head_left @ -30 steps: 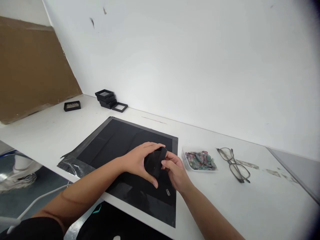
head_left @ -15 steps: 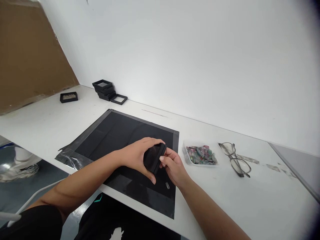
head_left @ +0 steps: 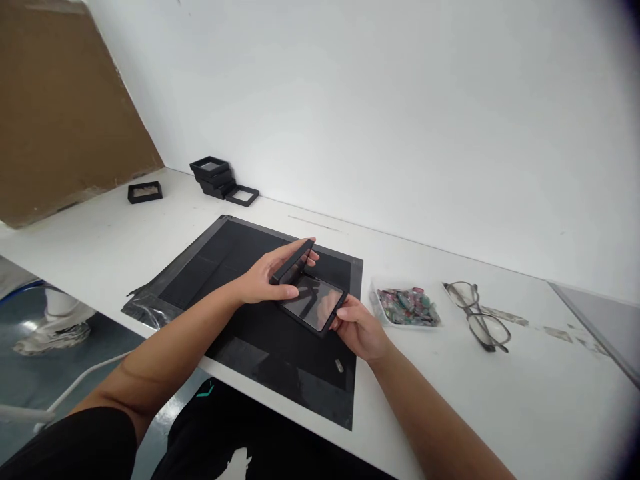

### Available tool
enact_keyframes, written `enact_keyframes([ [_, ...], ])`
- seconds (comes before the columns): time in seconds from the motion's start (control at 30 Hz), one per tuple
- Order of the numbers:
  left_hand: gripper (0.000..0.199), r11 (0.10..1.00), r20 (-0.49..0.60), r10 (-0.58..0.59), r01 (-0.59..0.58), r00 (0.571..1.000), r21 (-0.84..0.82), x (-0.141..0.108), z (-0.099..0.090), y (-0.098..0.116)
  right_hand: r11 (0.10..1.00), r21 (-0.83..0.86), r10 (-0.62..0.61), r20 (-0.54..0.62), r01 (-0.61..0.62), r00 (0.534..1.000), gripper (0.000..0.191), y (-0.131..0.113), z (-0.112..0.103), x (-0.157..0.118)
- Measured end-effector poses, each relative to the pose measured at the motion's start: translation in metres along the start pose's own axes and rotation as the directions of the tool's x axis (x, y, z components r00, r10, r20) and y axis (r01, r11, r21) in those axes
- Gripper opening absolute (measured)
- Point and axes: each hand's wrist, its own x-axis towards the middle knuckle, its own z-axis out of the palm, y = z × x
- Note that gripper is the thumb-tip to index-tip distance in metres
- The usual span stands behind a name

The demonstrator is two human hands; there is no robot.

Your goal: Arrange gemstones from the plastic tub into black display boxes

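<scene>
Between my hands is a black hinged display frame with clear film windows, its two halves spread apart like a book. My left hand grips the raised half, with the thumb across the inner side and fingertips showing behind it. My right hand pinches the right edge of the lower half. The frame is held over a black mat taped to the white table. A small clear piece lies on the mat, below my right hand.
A clear plastic tray of colourful flat pieces stands right of the mat, with eyeglasses beyond it. Black frames are stacked by the wall, one lying beside them. Another frame with something pale inside sits far left.
The display frame has gone from closed to opened out. My left hand has shifted up and left with one half, while my right hand keeps the other half's edge.
</scene>
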Motion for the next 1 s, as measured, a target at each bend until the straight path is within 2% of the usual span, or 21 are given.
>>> enact_keyframes([
  [0.17, 0.078, 0.999, -0.031, 0.026, -0.025, 0.999, 0.03, -0.002, 0.009, -0.001, 0.999, -0.011, 0.04, 0.023, -0.04, 0.999, 0.035, 0.005, 0.002, 0.001],
  [0.27, 0.075, 1.0, -0.058, 0.019, -0.017, 0.998, 0.022, -0.005, 0.018, -0.004, 0.998, -0.029, 0.055, -0.042, -0.056, 0.998, 0.027, 0.007, -0.001, 0.003],
  [0.33, 0.071, 1.0, -0.122, 0.013, -0.017, 0.992, -0.026, -0.006, 0.025, -0.007, 0.997, -0.041, 0.065, -0.077, -0.069, 0.995, 0.024, 0.007, -0.003, 0.005],
  [0.4, 0.067, 0.995, -0.244, -0.004, -0.021, 0.97, -0.1, -0.007, 0.031, -0.011, 0.995, -0.061, 0.076, -0.087, -0.081, 0.993, 0.024, 0.006, -0.005, 0.005],
  [0.53, 0.065, 0.954, -0.483, -0.145, -0.008, 0.864, -0.301, -0.002, 0.038, -0.022, 0.989, -0.127, 0.066, -0.089, -0.077, 0.994, 0.023, 0.005, -0.005, 0.005],
  [0.63, 0.066, 0.907, -0.551, -0.274, 0.022, 0.788, -0.42, 0.003, 0.041, -0.025, 0.981, -0.183, 0.041, -0.092, -0.058, 0.995, 0.023, 0.006, -0.004, 0.006],
  [0.8, 0.072, 0.885, -0.689, -0.39, 0.043, 0.611, -0.463, 0.005, 0.048, -0.018, 0.955, -0.28, 0.075, -0.086, -0.096, 0.993, 0.029, 0.009, -0.008, 0.01],
  [0.87, 0.072, 0.887, -0.703, -0.411, 0.077, 0.58, -0.456, 0.005, 0.049, -0.016, 0.939, -0.324, 0.096, -0.075, -0.115, 0.993, 0.033, 0.009, -0.009, 0.011],
  [1.0, 0.061, 0.924, -0.733, -0.381, 0.207, 0.564, -0.321, 0.005, 0.046, -0.025, 0.897, -0.425, 0.124, -0.031, -0.126, 0.992, 0.041, 0.01, -0.008, 0.011],
])
